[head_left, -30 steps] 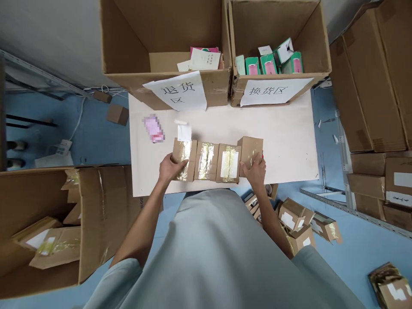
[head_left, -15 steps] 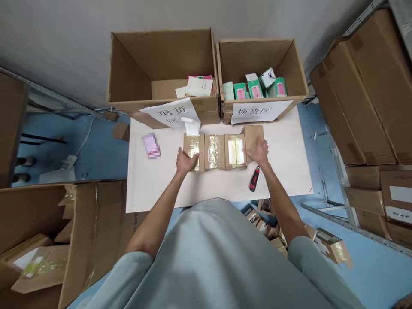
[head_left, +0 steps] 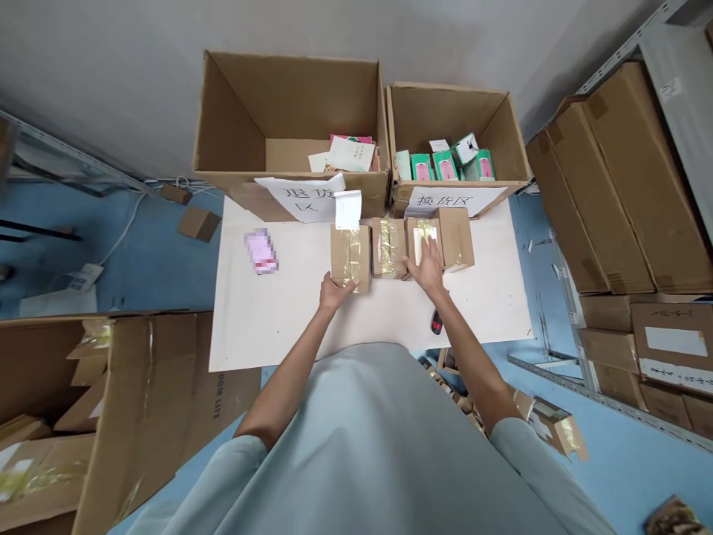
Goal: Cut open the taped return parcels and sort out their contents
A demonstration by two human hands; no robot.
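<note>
Several small brown cardboard boxes stand in a row on the white table. My left hand (head_left: 336, 293) grips the near left corner of the leftmost cardboard box (head_left: 350, 256), thumb along its front and fingers at its side. A white paper slip (head_left: 348, 210) sticks up at that box's far edge. Beside it, across a narrow gap, is a second box (head_left: 388, 245) with shiny yellowish tape. My right hand (head_left: 427, 269) lies with fingers spread over a third taped box (head_left: 415, 232), its thumb near the second. A plain box (head_left: 457, 236) ends the row at the right.
Two large open cartons with handwritten paper signs stand behind the row: the left carton (head_left: 234, 182) holds a few packets, the right carton (head_left: 518, 178) several green-and-white boxes. A red-and-black tool (head_left: 437, 322) lies near my right wrist. A blurred pink item (head_left: 261, 251) lies left.
The row of boxes has shifted right and away from me. My right hand has moved left from the rightmost box onto the third. My left hand stays at the leftmost box, now slightly apart.
</note>
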